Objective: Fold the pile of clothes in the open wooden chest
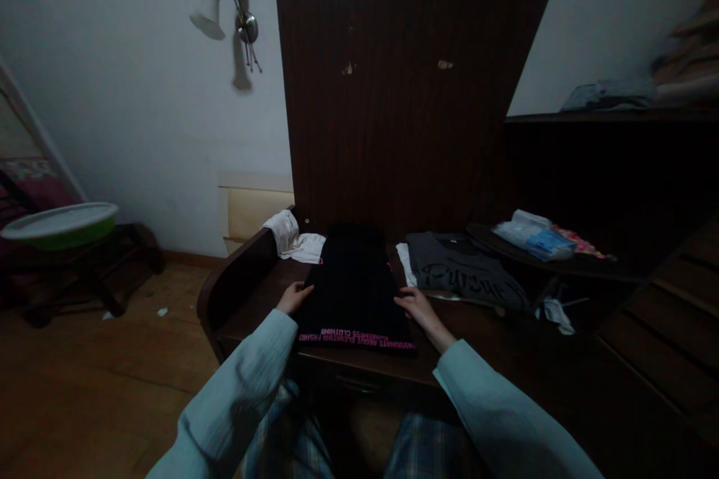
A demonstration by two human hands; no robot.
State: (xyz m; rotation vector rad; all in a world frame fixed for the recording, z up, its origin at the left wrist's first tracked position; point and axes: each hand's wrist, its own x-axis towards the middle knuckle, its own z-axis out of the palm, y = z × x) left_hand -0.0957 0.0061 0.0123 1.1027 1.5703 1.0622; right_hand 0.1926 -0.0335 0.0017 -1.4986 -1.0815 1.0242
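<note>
A black garment lies lengthwise on the dark wooden desk, with pink lettering along its near edge. At its left edge, my left hand pinches the cloth between thumb and fingers. My right hand grips the opposite edge the same way, a little above the lettering. Whether the garment is folded in layers is hard to see in the dim light. To its right sits a folded dark grey shirt with black lettering, on top of some white cloth.
A crumpled white cloth hangs over the desk's left side. At right, a dark round tray carries plastic packets. A tall brown board stands behind. A green basin rests on a chair at far left.
</note>
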